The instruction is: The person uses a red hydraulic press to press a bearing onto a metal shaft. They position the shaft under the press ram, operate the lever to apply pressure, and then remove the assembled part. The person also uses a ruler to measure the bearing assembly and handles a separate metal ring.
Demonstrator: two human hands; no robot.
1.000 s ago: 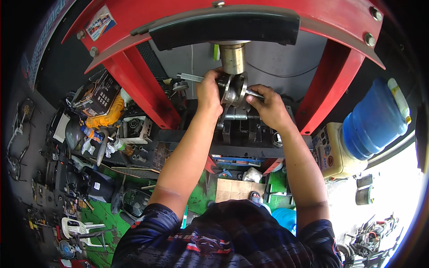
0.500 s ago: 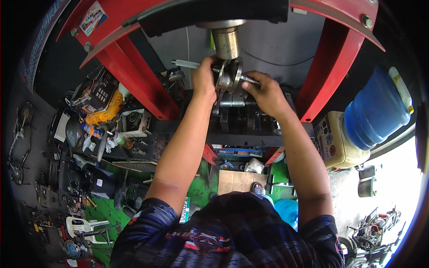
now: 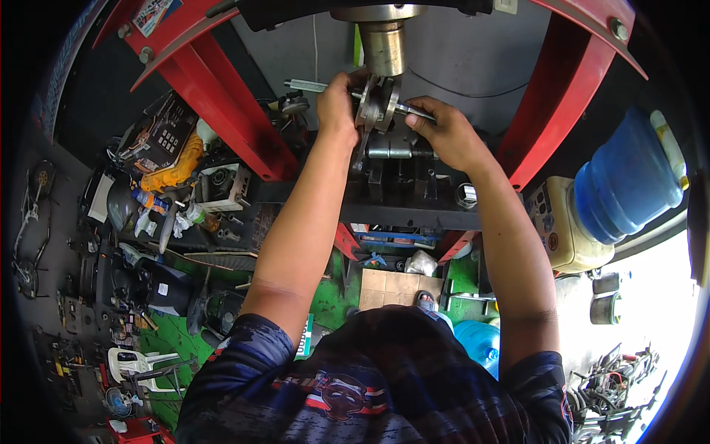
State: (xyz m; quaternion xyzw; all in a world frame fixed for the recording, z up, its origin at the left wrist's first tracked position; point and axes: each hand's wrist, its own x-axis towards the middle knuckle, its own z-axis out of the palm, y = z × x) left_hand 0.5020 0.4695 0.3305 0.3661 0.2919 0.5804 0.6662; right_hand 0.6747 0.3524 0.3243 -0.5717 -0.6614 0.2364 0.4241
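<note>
My left hand [image 3: 338, 111] is closed around the left side of a steel crankshaft [image 3: 379, 111], its fingers partly hidden behind the metal. On the other side, my right hand [image 3: 447, 132] grips the crankshaft's right-hand shaft end between thumb and fingers. The round webs stand upright, and a connecting rod [image 3: 362, 152] hangs down from between them. Just above is the thick metal ram [image 3: 382, 50] of a red press; whether it touches the webs I cannot tell. A silver rod [image 3: 305, 86] juts out left of my left hand. Below lies a shiny metal cylinder [image 3: 390, 150] on the press bed.
Red press uprights stand at left [image 3: 229, 111] and right [image 3: 551, 100]. The dark press bed [image 3: 399, 214] crosses beneath my hands. Parts and a yellow case [image 3: 177, 170] crowd the left bench. A blue water bottle [image 3: 629, 177] tops a beige container [image 3: 566, 229] at right.
The whole view has shifted, so the press, crankshaft and hands sit slightly higher in the picture. Both hands keep hold of the crankshaft, whose webs appear slightly turned.
</note>
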